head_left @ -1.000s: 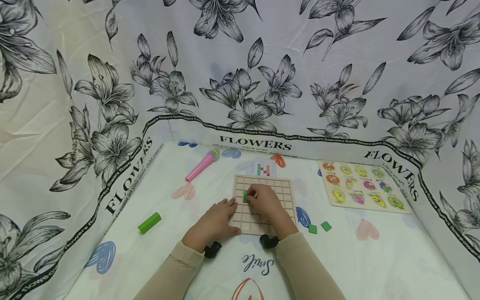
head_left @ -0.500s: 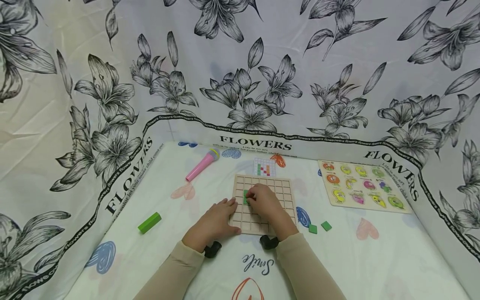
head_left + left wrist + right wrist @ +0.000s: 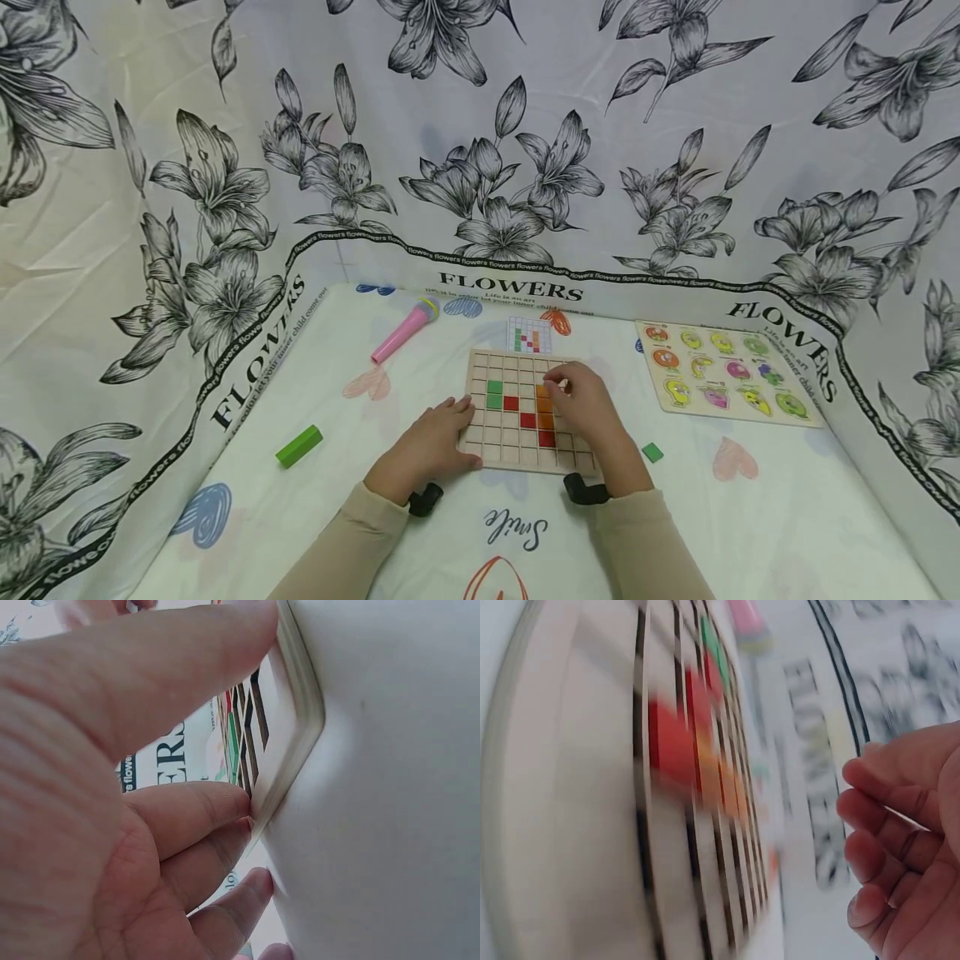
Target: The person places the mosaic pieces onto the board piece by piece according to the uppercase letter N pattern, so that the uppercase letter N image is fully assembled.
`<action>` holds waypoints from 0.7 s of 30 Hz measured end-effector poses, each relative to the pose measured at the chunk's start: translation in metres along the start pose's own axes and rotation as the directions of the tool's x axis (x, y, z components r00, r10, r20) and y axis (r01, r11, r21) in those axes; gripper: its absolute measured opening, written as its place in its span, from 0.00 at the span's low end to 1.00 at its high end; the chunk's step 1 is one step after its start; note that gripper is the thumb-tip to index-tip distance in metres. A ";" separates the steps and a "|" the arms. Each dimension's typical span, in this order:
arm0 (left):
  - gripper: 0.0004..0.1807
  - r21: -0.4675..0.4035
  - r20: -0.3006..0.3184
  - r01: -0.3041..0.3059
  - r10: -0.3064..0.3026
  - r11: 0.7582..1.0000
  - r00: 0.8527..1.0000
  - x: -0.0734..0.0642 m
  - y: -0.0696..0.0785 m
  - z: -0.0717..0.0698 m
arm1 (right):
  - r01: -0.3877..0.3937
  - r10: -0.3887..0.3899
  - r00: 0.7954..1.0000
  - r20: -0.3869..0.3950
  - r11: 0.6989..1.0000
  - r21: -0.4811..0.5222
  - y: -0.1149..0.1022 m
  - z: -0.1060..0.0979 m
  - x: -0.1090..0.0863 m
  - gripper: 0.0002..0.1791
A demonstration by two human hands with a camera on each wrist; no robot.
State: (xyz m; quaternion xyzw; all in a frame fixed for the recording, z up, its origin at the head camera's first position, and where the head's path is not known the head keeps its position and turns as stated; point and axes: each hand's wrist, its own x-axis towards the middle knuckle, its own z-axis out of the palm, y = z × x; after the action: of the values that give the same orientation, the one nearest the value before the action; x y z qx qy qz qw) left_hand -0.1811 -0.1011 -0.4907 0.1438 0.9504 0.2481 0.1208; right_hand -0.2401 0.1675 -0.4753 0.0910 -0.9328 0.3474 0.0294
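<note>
A wooden grid board (image 3: 498,454) lies in front of me, with two green tiles (image 3: 494,395), several red tiles (image 3: 528,421) and orange tiles (image 3: 545,407) in its cells. My left hand (image 3: 423,440) rests at the board's left side; in the left wrist view its thumb (image 3: 225,645) and fingers (image 3: 202,817) touch the edges around one corner. Over the board's right part is my right hand (image 3: 588,404), fingers loosely curled. The right wrist view shows that hand beside the tiles, its fingertips (image 3: 866,855) off the grid with nothing visible between them.
Beyond the board lies a pattern card (image 3: 529,335). One loose green tile (image 3: 652,452) is on the cloth at right, near a fruit puzzle board (image 3: 731,375). At left are a pink toy microphone (image 3: 405,331) and a green block (image 3: 299,446).
My right hand has left the green tiles and moved right, uncovering red and orange tiles. Its wrist now covers where a second loose green tile lay. The left hand stays put.
</note>
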 end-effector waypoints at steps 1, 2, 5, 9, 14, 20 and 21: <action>0.49 -0.001 0.003 0.001 -0.001 1.000 1.000 0.000 0.000 0.000 | -0.023 0.023 1.000 -0.011 1.000 -0.005 0.008 -0.008 -0.004 0.10; 0.49 -0.003 0.002 0.000 0.000 1.000 1.000 -0.001 0.000 0.000 | -0.047 0.047 0.999 -0.024 0.999 -0.014 0.017 -0.015 -0.009 0.11; 0.48 -0.003 0.001 0.002 -0.002 1.000 1.000 -0.002 0.000 -0.001 | -0.132 0.130 0.991 -0.041 0.990 -0.039 0.046 -0.037 -0.022 0.14; 0.49 -0.003 -0.005 0.007 -0.007 1.000 1.000 -0.003 0.000 -0.002 | -0.251 0.252 0.968 0.015 0.967 -0.054 0.085 -0.065 -0.043 0.17; 0.48 -0.024 0.001 0.004 -0.004 1.000 1.000 -0.004 0.003 -0.002 | -0.313 0.328 0.932 0.156 0.943 -0.116 0.121 -0.088 -0.074 0.18; 0.48 -0.013 0.001 0.003 -0.003 1.000 1.000 -0.002 0.003 -0.001 | -0.190 0.210 0.960 0.186 0.975 -0.119 0.135 -0.092 -0.092 0.20; 0.48 -0.009 0.001 0.003 -0.003 1.000 1.000 -0.001 0.003 0.000 | -0.173 0.193 0.963 0.186 0.978 -0.117 0.134 -0.092 -0.092 0.20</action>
State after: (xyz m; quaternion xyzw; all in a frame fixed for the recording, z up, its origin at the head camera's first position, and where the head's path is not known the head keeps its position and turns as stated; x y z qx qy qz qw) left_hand -0.1795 -0.0994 -0.4889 0.1418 0.9494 0.2520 0.1225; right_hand -0.1758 0.3409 -0.5031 0.0366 -0.9517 0.2912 -0.0905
